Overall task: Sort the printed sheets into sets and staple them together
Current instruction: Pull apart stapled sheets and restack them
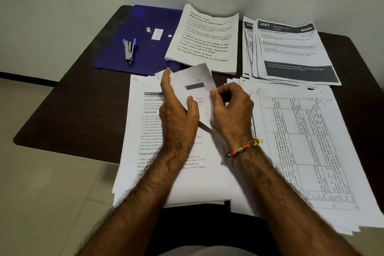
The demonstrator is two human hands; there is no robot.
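Observation:
Both hands hold up a printed sheet point(194, 87) with a dark bar, tilted above the near-left pile. My left hand point(176, 110) grips its left edge, forefinger straight up behind the paper and thumb on the front. My right hand point(230, 108) pinches its right edge with curled fingers. Below lies a pile headed "Wardrobe" point(145, 131). A pile of table-printed sheets point(301, 141) lies at the near right. The "Wipe balcony table clean" pile point(205, 41) and the "3667" pile point(291, 52) lie at the back. A silver stapler point(129, 50) rests on the blue folder point(145, 48).
The dark table point(72, 110) has a bare stretch at the left, and its left edge drops to a tiled floor point(41, 193). A small white label and a small staple box point(148, 29) lie on the folder. A wall stands close behind the table.

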